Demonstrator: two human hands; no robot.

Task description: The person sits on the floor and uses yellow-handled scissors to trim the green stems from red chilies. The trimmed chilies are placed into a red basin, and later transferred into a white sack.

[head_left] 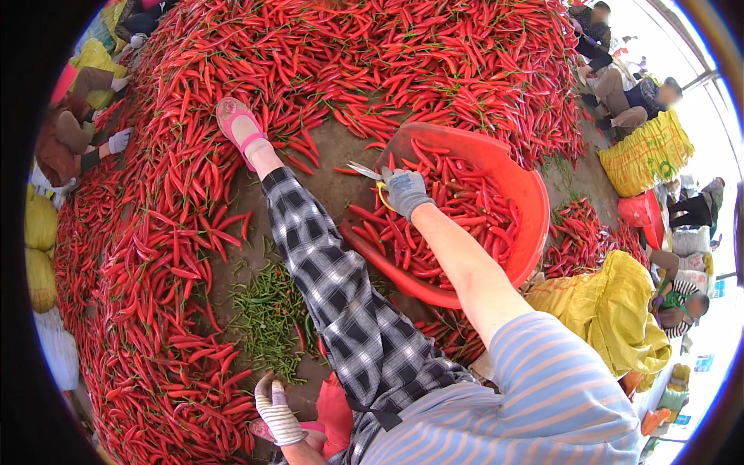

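My right hand (407, 189), in a grey knitted glove, holds scissors (372, 177) with yellow handles. Their blades point left, past the rim of a red plastic basin (535, 215). Red chili peppers (453, 197) without visible stems lie in the basin beneath this hand. Lower in the view, my left hand (279, 410) wears a striped, stained glove. Its fingers are bent, and whether anything is between them cannot be made out. Beside it lie a heap of cut green stems (270, 322) and the edge of a large pile of red chilies (174, 372) with green stems.
My leg in checked trousers (325, 250) stretches between both hands, with a pink shoe (235, 125) against the pile. A yellow woven sack (604, 314) stands behind the basin. Several people sit around the pile; one gloved hand (120, 140) shows at far left.
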